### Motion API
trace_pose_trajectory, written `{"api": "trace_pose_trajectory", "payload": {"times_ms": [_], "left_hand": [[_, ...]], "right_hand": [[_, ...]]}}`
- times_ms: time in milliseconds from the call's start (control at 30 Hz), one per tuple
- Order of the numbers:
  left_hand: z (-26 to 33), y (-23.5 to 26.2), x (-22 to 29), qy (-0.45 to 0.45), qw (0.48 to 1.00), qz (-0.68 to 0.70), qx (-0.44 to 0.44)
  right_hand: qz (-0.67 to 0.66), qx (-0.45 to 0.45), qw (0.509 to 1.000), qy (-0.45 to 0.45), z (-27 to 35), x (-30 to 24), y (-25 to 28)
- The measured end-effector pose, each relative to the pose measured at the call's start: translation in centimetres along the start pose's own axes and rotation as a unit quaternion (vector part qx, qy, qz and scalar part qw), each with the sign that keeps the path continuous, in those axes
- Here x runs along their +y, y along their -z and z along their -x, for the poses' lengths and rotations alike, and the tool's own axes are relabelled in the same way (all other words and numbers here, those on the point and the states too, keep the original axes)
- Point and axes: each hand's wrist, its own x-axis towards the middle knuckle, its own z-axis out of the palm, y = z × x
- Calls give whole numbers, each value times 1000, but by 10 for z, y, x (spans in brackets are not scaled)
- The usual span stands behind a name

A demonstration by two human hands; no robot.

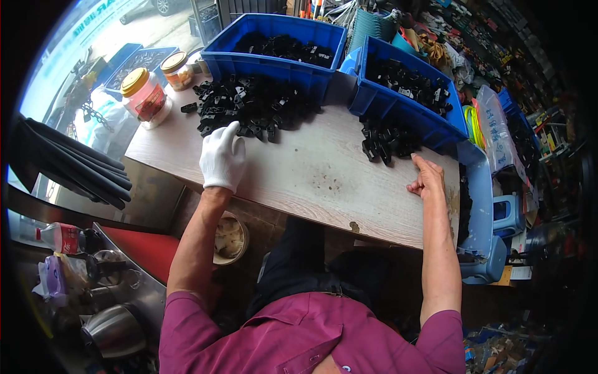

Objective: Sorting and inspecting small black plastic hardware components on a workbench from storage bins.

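My left hand [222, 157], in a white knitted glove, is at the near edge of a large pile of small black plastic parts [249, 103]. Its fingers reach forward, the thumb is a little apart, and nothing shows in it. My bare right hand [428, 176] is just above the table at the near right side of a smaller pile of similar black parts [387, 140]. The index finger points toward that pile, with the thumb apart from it and the other fingers bent; I see nothing held.
Behind the piles stand two blue bins [274, 67] [405, 103] of black parts. Lidded jars [144, 96] are at the left end of the pale table [311, 181]. A light blue container [476, 187] stands along the right edge. A bucket [232, 240] is below the table.
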Motion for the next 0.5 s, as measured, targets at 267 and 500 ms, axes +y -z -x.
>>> {"api": "trace_pose_trajectory", "payload": {"times_ms": [267,500], "left_hand": [[-13,-5,-7,-94,990,-59,-81],[-2,-2,14,-134,986,7,-95]], "right_hand": [[17,-9,1000,-11,4,-11,-35],[0,-19,1000,2,10,-6,-22]]}}
